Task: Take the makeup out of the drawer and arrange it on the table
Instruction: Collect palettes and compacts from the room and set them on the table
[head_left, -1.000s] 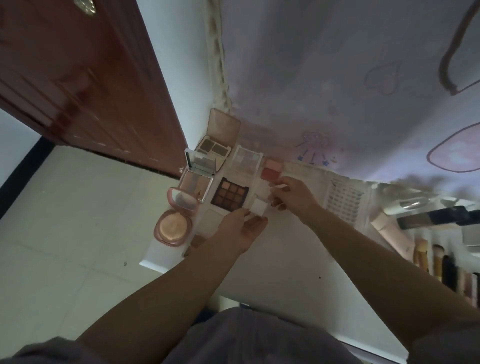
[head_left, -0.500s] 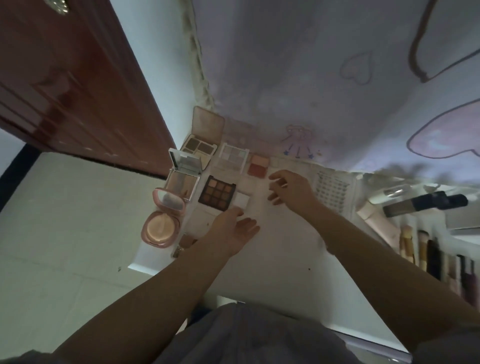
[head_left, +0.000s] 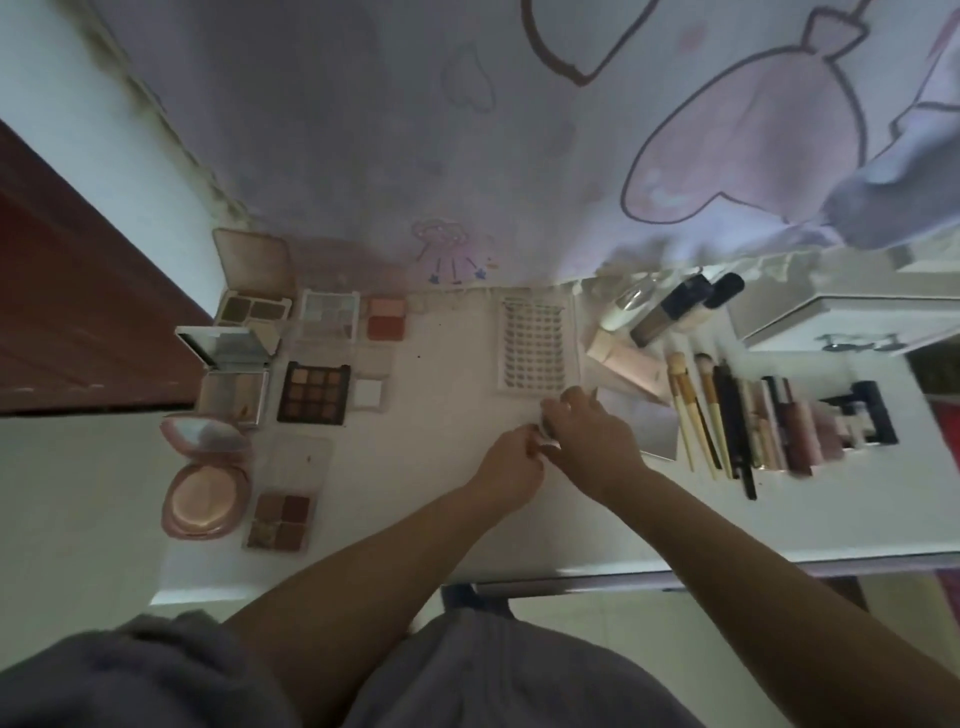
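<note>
Opened makeup lies on the white table (head_left: 415, 499). At the left are a brown nine-pan palette (head_left: 314, 392), a small white square case (head_left: 368, 392), a blush duo (head_left: 386, 318), a pink round compact (head_left: 205, 483) and a quad palette (head_left: 280, 519). A lash tray (head_left: 532, 345) sits in the middle. Just below it my left hand (head_left: 511, 465) and my right hand (head_left: 587, 436) meet, fingers curled round a small pale item (head_left: 545, 439) that is mostly hidden between them.
Brushes (head_left: 696, 410), bottles (head_left: 670, 312) and a row of tubes and lipsticks (head_left: 779, 426) lie at the right. A white drawer box (head_left: 831, 317) stands at the back right. A patterned cloth (head_left: 467, 130) hangs behind the table, and a brown door (head_left: 78, 312) is at the left.
Both hands left the small white case beside the brown palette and moved right. They now meet on a small item below the lash tray. The view swung right.
</note>
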